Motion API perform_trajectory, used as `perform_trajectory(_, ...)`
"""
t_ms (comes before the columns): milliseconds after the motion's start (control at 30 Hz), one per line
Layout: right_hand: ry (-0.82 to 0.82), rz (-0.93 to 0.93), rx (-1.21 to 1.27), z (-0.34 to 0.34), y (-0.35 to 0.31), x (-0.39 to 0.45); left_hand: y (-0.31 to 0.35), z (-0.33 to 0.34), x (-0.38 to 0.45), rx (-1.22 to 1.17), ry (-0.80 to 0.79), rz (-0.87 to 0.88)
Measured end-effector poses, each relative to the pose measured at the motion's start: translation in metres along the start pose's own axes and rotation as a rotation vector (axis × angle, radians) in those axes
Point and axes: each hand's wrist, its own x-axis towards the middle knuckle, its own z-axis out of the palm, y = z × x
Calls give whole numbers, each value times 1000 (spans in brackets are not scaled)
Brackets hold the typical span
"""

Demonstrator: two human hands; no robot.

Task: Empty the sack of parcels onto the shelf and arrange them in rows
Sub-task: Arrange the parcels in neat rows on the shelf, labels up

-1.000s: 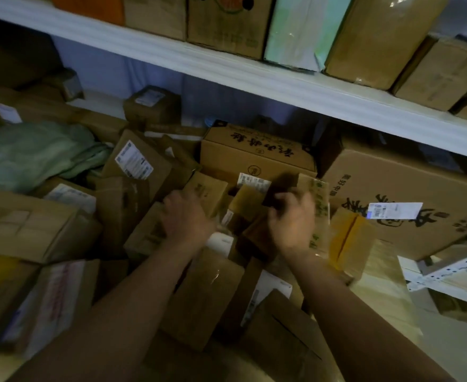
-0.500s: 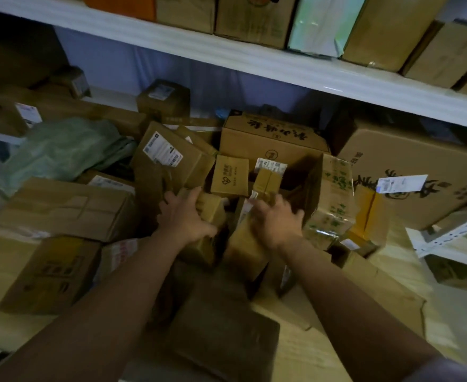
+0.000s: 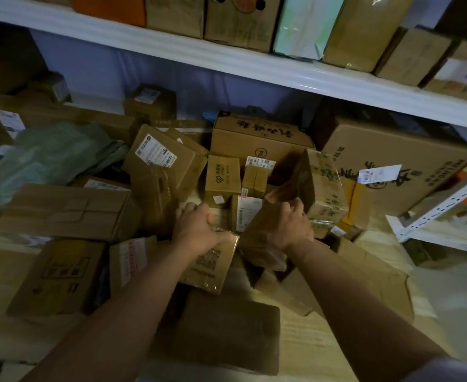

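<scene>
Heap of parcels (image 3: 221,186) dumped on the lower shelf (image 3: 337,343), not yet in rows; green sack (image 3: 53,155) slumped at the back left of the heap, apparently already emptied. Left hand (image 3: 199,230) curled over the top edge of a small taped box (image 3: 213,260) at the front of the heap, gripping it. Right hand (image 3: 289,226) curled round a tilted brown box (image 3: 257,238) just right of that one, gripping it too.

Likely trouble, judged from the lie of things:
- Both held boxes wedged among neighbours; pulling either free could bring down the leaning green-printed box (image 3: 323,188) just behind the right hand, tilted and propped on little.
- Glossy tape wrap on the small taped box looks slick; could slip from a 1-handed grip.
- 2 small upright boxes (image 3: 222,175) behind the hands, near enough to topple if knocked.
- Flat dark box (image 3: 227,332) at the front of the heap, close to the shelf edge; a nudge might send it off.

Around the heap: large printed carton (image 3: 392,166) to the right, another big carton (image 3: 254,136) at the back, wide flat box (image 3: 67,210) to the left, labelled box (image 3: 160,158) tipped at an angle behind the left hand. Upper shelf (image 3: 227,59) overhead, already full of cartons, limiting lift height. Little bare board showing near the heap for a first row; big cartons hemming it in at right and rear.
</scene>
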Motion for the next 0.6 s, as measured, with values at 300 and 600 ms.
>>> perform_trajectory(300, 34, -53, 236, 4, 17, 9, 5, 6, 0, -24, 275, 13)
perform_trajectory(600, 85, 273, 447, 16, -8, 17, -27, -16, 32, -168, 31, -297)
